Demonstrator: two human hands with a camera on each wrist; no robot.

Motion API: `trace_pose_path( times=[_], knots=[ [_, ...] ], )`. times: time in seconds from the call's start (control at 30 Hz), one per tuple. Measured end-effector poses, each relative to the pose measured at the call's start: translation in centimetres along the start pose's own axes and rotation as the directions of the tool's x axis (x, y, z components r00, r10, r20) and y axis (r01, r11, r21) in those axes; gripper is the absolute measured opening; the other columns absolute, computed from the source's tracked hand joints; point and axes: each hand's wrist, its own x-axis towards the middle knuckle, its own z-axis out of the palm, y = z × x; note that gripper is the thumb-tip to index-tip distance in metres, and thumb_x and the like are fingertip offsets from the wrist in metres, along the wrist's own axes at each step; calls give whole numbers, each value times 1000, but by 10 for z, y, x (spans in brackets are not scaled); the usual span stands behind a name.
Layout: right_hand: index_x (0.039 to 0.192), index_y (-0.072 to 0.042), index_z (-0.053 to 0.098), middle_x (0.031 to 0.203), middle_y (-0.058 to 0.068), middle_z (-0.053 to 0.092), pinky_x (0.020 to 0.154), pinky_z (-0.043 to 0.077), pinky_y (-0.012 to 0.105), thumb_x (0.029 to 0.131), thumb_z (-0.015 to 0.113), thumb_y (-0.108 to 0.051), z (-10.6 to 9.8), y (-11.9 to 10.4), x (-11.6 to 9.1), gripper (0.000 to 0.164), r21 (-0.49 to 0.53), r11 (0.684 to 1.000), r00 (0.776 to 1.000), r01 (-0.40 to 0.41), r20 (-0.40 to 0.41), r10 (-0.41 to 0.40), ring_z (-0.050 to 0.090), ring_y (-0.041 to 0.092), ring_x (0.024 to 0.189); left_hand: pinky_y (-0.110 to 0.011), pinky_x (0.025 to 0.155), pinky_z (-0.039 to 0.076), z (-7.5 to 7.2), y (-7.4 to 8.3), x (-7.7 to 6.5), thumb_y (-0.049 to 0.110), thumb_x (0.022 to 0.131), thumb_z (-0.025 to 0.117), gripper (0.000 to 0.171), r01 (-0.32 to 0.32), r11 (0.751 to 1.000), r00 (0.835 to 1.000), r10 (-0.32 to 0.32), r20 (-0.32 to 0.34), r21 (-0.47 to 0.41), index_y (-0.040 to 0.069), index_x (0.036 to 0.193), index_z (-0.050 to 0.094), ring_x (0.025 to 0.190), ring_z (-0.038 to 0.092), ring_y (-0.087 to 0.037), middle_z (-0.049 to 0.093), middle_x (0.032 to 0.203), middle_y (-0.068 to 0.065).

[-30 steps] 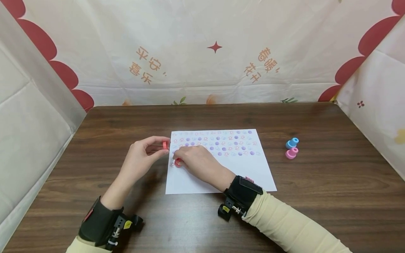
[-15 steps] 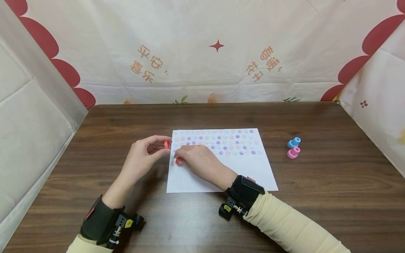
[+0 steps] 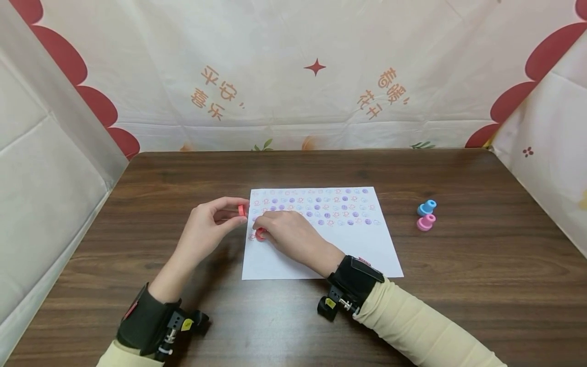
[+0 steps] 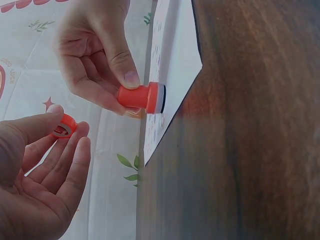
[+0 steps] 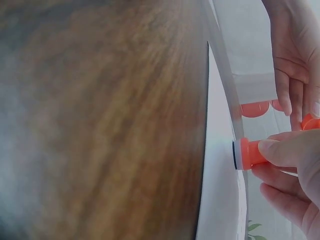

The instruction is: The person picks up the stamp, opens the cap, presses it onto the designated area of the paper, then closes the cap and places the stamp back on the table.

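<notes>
A white sheet of paper carries rows of small red, blue and purple stamped marks. Over its left part, my right hand pinches a red stamp between thumb and fingers. The stamp lies face down at the paper, below the printed rows; whether it touches I cannot tell. Just off the sheet's left edge, my left hand holds a small red cap between thumb and fingertips. In the right wrist view the stamp's handle shows under the thumb, its pale base toward the paper.
To the right of the paper, a blue stamp and a pink stamp stand close together on the brown wooden table. A patterned white cloth hangs behind the table and at both sides.
The head view has shifted slightly. Both hands, the stamp and the cap keep nearly the same places over the paper and beside it.
</notes>
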Motion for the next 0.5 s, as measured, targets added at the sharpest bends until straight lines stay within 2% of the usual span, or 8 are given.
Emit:
trace_pose_path(
  times=[0.5],
  knots=[
    [113, -16, 72, 102, -3, 74, 81, 56, 26, 93, 71, -16, 2, 2, 0, 20, -10, 1000, 1000, 18, -14, -19, 62, 9, 82, -44, 92, 59, 0, 1, -1, 12, 90, 74, 35, -17, 1000, 1000, 17, -3, -15, 8, 124, 68, 101, 72, -28, 73, 113, -15]
  ],
)
